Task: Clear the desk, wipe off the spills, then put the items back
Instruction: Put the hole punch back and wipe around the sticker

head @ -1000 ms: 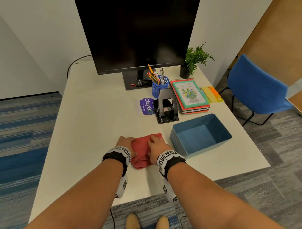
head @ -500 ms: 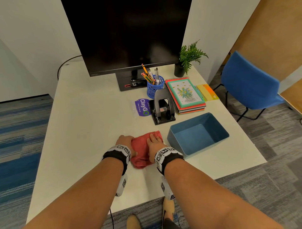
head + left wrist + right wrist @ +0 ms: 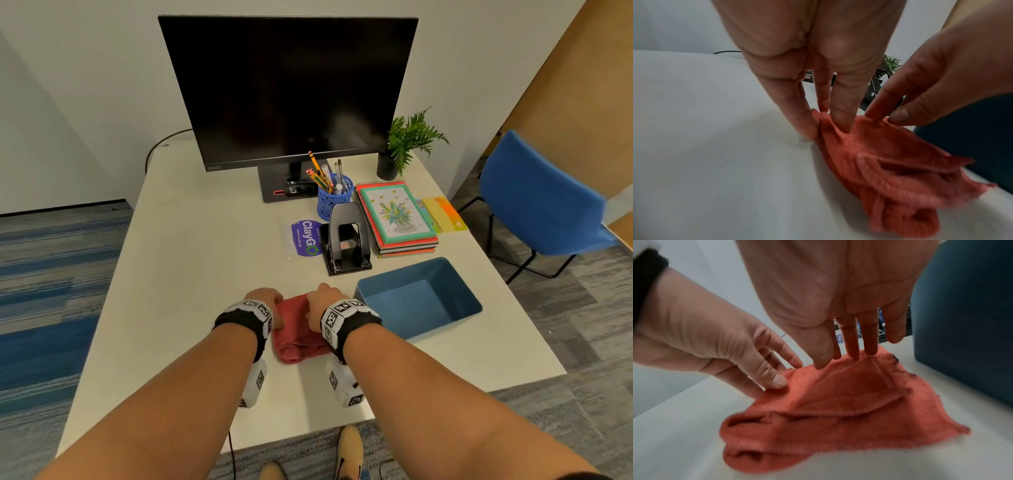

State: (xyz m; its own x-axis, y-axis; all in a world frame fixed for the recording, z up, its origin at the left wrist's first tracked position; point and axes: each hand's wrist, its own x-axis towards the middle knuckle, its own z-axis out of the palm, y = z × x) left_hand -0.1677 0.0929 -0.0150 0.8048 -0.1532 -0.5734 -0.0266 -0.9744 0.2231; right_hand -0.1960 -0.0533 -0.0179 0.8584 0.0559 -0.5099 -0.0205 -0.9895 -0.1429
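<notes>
We found the red cloth (image 3: 297, 333) lying bunched on the white desk (image 3: 191, 274), near its front edge and just beside the blue bin (image 3: 418, 301). Our left hand (image 3: 263, 301) pinched the cloth's far left corner between thumb and fingertips (image 3: 842, 120), the corner lifted slightly. Our right hand (image 3: 323, 299) reached down with nearly straight fingers (image 3: 852, 344), tips touching the cloth's raised far edge; we could not tell whether it gripped. Behind stood the hole punch (image 3: 347, 238), the purple packet (image 3: 305, 238), the pencil cup (image 3: 334, 197), the notebooks (image 3: 397, 216) and the monitor (image 3: 287, 89).
</notes>
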